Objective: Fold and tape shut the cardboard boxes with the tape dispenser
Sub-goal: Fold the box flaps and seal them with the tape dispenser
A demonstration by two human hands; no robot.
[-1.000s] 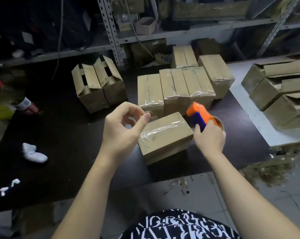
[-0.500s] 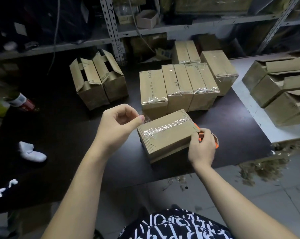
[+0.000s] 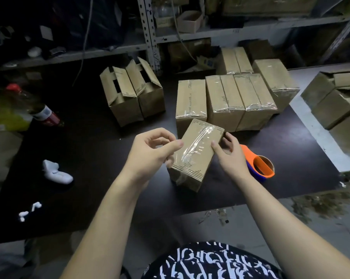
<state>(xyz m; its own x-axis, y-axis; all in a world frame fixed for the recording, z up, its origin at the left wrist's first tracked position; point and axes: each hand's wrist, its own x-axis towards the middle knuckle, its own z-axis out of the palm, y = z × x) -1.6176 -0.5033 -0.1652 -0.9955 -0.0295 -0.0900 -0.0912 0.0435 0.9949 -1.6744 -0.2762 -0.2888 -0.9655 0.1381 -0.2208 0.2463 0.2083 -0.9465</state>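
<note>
**At the near side of the table [image 3: 99, 168], a taped box [image 3: 196, 156] is being held**

The right hand [image 3: 230, 156] is gripping the taped box, thumb on top and fingers wrapping its far side. The left hand [image 3: 150, 152] is curling beside it, thumb tip touching the left edge; whether it is pinching anything cannot be told. The tape dispenser [image 3: 259, 167] is lying just right of the right hand.
</note>
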